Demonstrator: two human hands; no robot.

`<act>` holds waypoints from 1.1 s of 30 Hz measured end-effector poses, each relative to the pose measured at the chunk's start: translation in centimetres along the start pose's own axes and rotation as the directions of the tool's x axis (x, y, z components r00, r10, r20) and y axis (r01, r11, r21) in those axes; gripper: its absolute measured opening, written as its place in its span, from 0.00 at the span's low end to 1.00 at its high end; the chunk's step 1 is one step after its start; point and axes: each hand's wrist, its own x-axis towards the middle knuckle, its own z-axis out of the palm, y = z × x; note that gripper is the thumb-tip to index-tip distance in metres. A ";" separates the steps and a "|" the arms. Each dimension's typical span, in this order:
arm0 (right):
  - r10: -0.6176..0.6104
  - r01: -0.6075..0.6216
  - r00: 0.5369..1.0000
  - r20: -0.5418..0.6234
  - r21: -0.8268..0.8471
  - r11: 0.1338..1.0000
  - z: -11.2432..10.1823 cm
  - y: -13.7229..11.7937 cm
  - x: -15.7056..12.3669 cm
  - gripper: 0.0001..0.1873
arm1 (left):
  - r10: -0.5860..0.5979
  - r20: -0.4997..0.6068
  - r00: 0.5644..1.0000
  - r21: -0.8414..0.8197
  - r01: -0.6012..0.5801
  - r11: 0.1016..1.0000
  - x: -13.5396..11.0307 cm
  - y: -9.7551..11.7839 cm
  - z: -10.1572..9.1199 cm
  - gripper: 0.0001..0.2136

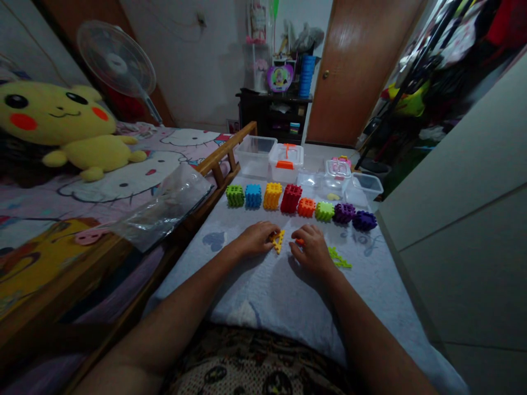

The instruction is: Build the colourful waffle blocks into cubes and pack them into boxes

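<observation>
The left hand (pixel 260 239) has its fingertips closed on the edge of a yellow triangle (pixel 280 242), low over the cloth (pixel 284 307). The right hand (pixel 313 249) curls over an orange piece (pixel 300 241); whether it grips cannot be told. A light edge pinch should best keep notches visible. A green piece (pixel 340 259) lies beside the right wrist; beyond stands a row of blocks (pixel 291 198).
</observation>
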 end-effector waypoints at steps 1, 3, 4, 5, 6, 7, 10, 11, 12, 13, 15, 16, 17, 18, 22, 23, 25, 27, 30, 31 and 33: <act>-0.008 0.010 0.999 0.035 -0.051 0.999 0.2 -0.5 0.0 0.08 | -0.012 0.000 1.000 -0.003 0.012 1.000 -0.1 0.1 0.0 0.13; -0.009 0.024 0.994 0.105 -0.142 0.990 0.6 -1.4 -0.1 0.11 | -0.039 -0.002 0.999 -0.004 0.039 0.999 -0.4 0.3 0.1 0.13; -0.008 0.033 0.991 0.137 -0.182 0.983 0.8 -1.8 -0.1 0.12 | -0.054 -0.008 0.998 -0.004 0.054 0.999 -0.5 0.4 0.2 0.12; -0.004 0.040 0.987 0.160 -0.218 0.975 0.9 -2.1 -0.1 0.14 | -0.067 -0.016 0.998 -0.005 0.067 0.998 -0.7 0.5 0.2 0.12; 0.002 0.042 0.985 0.174 -0.248 0.968 1.0 -2.4 -0.1 0.14 | -0.076 -0.025 0.997 -0.005 0.076 0.997 -0.8 0.6 0.3 0.11; 0.009 0.041 0.984 0.180 -0.271 0.962 1.1 -2.5 -0.2 0.14 | -0.082 -0.030 0.996 -0.006 0.081 0.997 -0.9 0.7 0.3 0.11; 0.030 0.026 0.983 0.182 -0.294 0.955 1.3 -2.7 -0.2 0.12 | -0.091 -0.009 0.996 -0.017 0.090 0.996 -1.1 0.6 0.2 0.14; 0.034 0.022 0.982 0.186 -0.291 0.956 1.3 -2.7 -0.2 0.11 | -0.088 0.004 0.996 -0.018 0.088 0.996 -1.0 0.4 0.1 0.16; 0.037 0.020 0.981 0.191 -0.287 0.958 1.4 -2.6 -0.2 0.10 | -0.081 0.011 0.997 -0.015 0.082 0.997 -0.9 0.2 0.0 0.18; 0.040 0.017 0.980 0.194 -0.283 0.959 1.4 -2.6 -0.2 0.09 | -0.067 0.011 0.998 -0.005 0.068 0.998 -0.7 -0.1 -0.1 0.19; 0.041 0.014 0.980 0.194 -0.273 0.962 1.4 -2.4 -0.2 0.08 | -0.016 -0.006 1.000 0.036 0.016 0.999 -0.2 -0.7 -0.3 0.22; 0.039 0.014 0.980 0.193 -0.266 0.964 1.4 -2.4 -0.2 0.07 | 0.017 -0.009 1.000 0.059 -0.017 0.998 0.2 -1.1 -0.3 0.24; 0.036 0.014 0.981 0.191 -0.258 0.966 1.4 -2.3 -0.2 0.07 | 0.049 -0.005 0.999 0.078 -0.049 0.996 0.5 -1.3 -0.3 0.24; 0.033 0.015 0.982 0.188 -0.250 0.968 1.4 -2.2 -0.2 0.07 | 0.078 0.011 0.997 0.093 -0.079 0.993 0.9 -1.6 -0.3 0.25; 0.029 0.006 0.988 0.154 -0.225 0.974 1.1 -1.5 -0.2 0.07 | 0.154 0.103 0.983 0.135 -0.167 0.977 2.4 -1.7 0.0 0.19; 0.031 0.003 0.988 0.149 -0.223 0.975 1.0 -1.4 -0.2 0.07 | 0.164 0.120 0.979 0.140 -0.180 0.974 2.8 -1.6 0.0 0.17; 0.038 -0.004 0.988 0.149 -0.223 0.975 0.9 -1.1 -0.2 0.07 | 0.165 0.145 0.976 0.150 -0.186 0.971 3.6 -1.3 -0.1 0.16; 0.045 -0.008 0.987 0.157 -0.226 0.974 0.7 -1.0 -0.2 0.08 | 0.145 0.171 0.975 0.166 -0.173 0.971 4.3 -1.0 -0.3 0.17; 0.048 -0.009 0.984 0.171 -0.225 0.974 0.6 -1.0 -0.3 0.09 | 0.110 0.210 0.972 0.209 -0.155 0.966 5.1 -0.6 -0.6 0.15; 0.047 -0.007 0.983 0.176 -0.223 0.975 0.6 -1.0 -0.3 0.08 | 0.102 0.216 0.971 0.225 -0.151 0.963 5.2 -0.5 -0.7 0.13; 0.045 -0.004 0.983 0.179 -0.221 0.975 0.6 -1.0 -0.4 0.08 | 0.093 0.214 0.972 0.253 -0.147 0.956 5.2 -0.3 -0.9 0.11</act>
